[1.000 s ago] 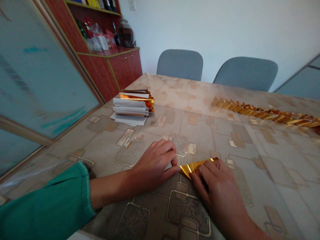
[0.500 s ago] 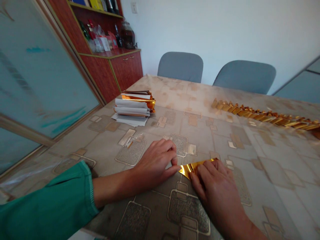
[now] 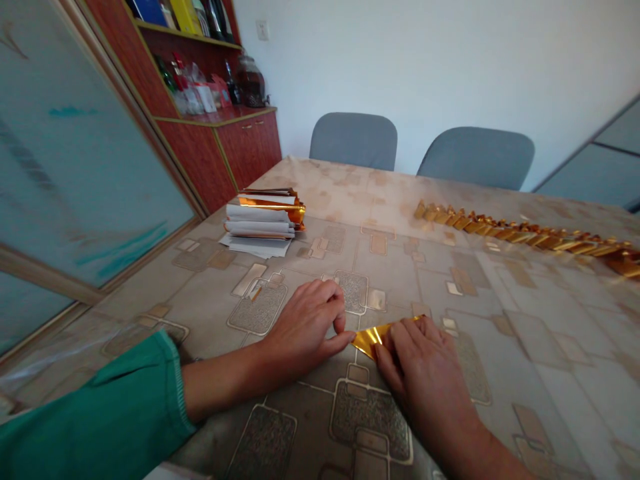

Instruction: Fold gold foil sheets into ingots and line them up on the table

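Observation:
A folded piece of gold foil paper (image 3: 369, 340) lies low over the table between my hands, its narrow point toward the left. My right hand (image 3: 425, 367) covers its right part, fingers bent and closed on it, with the thumb along the near edge. At the left point is the thumb tip of my left hand (image 3: 313, 317), whose other fingers are curled in. Whether its index finger also pinches the foil is partly hidden. Beyond my left hand sits a stack of folded paper (image 3: 260, 223), white outside with gold foil showing.
A long row of folded gold foil pieces (image 3: 520, 233) runs along the table's right side. Patterned cloth covers the table (image 3: 400, 273). Two grey chairs (image 3: 354, 141) stand at the far edge. On the left are a red-brown cabinet (image 3: 250, 147) and a frosted glass panel (image 3: 100, 160).
The view has shifted slightly, so everything sits a little further left and most things lower. Both hands keep nearly the same hold on the foil.

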`<state>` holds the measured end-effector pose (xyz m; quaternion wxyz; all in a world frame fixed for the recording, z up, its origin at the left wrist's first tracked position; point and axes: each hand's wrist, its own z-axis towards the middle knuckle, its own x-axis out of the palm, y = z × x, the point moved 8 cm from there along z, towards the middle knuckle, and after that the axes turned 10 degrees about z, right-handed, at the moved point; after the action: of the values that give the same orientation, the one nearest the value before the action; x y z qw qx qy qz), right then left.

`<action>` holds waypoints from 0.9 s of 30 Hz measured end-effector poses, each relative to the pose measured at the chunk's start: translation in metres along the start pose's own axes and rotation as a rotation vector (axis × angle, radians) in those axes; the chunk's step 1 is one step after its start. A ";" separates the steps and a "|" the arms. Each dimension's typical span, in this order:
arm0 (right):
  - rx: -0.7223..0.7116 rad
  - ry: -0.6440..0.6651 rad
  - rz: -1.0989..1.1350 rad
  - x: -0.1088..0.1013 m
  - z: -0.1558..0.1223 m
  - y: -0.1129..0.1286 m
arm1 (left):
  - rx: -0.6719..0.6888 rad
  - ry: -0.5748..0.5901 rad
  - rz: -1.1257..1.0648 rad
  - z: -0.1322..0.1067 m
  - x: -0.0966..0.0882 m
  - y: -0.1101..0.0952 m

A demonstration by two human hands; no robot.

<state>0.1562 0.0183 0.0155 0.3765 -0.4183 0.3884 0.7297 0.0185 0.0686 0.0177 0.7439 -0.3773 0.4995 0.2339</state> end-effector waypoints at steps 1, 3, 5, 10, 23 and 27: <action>0.004 -0.007 -0.003 0.000 0.000 0.000 | 0.001 0.003 0.006 0.000 0.000 0.001; 0.011 -0.013 -0.007 0.000 0.000 -0.001 | 0.017 -0.009 0.024 -0.001 -0.002 0.001; 0.015 -0.018 -0.007 0.000 0.000 -0.002 | 0.101 -0.071 0.072 -0.004 -0.007 -0.006; 0.018 -0.013 -0.032 0.001 0.000 -0.001 | 0.473 -0.079 0.188 -0.023 -0.002 -0.050; -0.071 0.022 0.103 0.001 -0.008 -0.005 | 0.536 0.040 0.239 -0.037 0.006 -0.059; -0.092 0.057 0.151 0.000 -0.010 -0.008 | 0.486 0.079 0.241 -0.036 0.010 -0.056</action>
<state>0.1662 0.0130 0.0101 0.2897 -0.4253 0.3952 0.7610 0.0423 0.0056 0.0189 0.7594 -0.1343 0.6109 0.1792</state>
